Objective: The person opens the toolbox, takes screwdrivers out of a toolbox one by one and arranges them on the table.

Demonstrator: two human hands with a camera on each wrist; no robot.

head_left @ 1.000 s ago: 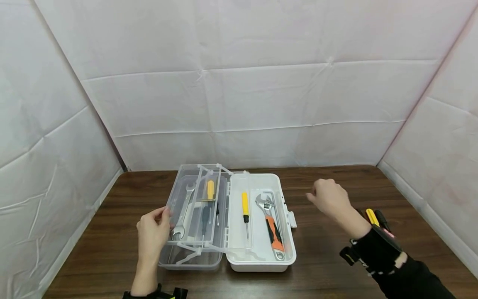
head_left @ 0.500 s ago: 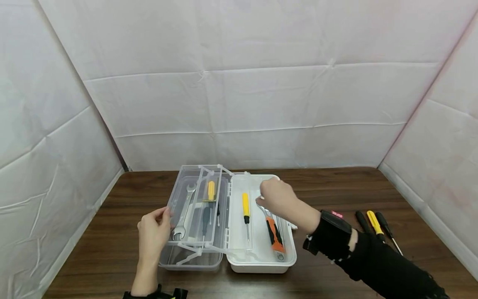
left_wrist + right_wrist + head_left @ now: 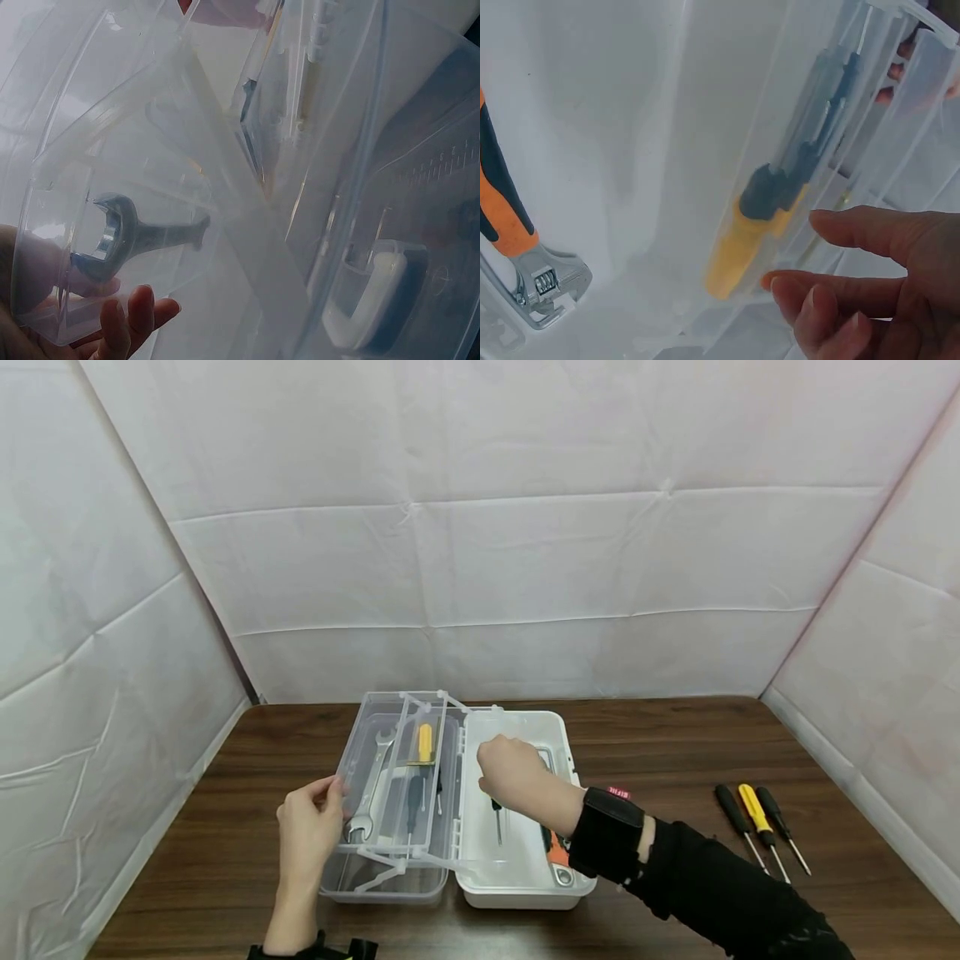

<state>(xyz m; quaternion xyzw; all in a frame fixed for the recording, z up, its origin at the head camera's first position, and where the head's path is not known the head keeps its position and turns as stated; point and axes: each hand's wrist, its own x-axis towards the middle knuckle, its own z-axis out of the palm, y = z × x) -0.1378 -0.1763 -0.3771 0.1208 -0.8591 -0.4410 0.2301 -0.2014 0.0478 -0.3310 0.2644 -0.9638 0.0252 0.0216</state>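
Note:
My left hand (image 3: 307,827) pinches the outer edge of the clear plastic tray (image 3: 342,770) on the opened toolbox. Through this tray show an open-ended wrench (image 3: 124,232) and a yellow-handled tool (image 3: 425,742). My right hand (image 3: 517,778) is over the white toolbox base (image 3: 525,897), beside a yellow-and-black screwdriver (image 3: 739,244). Its thumb and forefinger are apart, with nothing held between them. In the head view that hand hides the screwdriver's handle. An orange-and-black adjustable wrench (image 3: 536,274) lies in the base, partly covered by the right wrist in the head view.
Three screwdrivers, including a yellow one (image 3: 752,806), lie on the brown wooden table (image 3: 675,735) at the right. A hex key (image 3: 545,756) lies beside the adjustable wrench. White sheet walls (image 3: 525,552) enclose the table's back and sides.
My right hand has moved left from the table's right side, across the adjustable wrench, to the yellow screwdriver in the base. The left hand has stayed on the tray edge.

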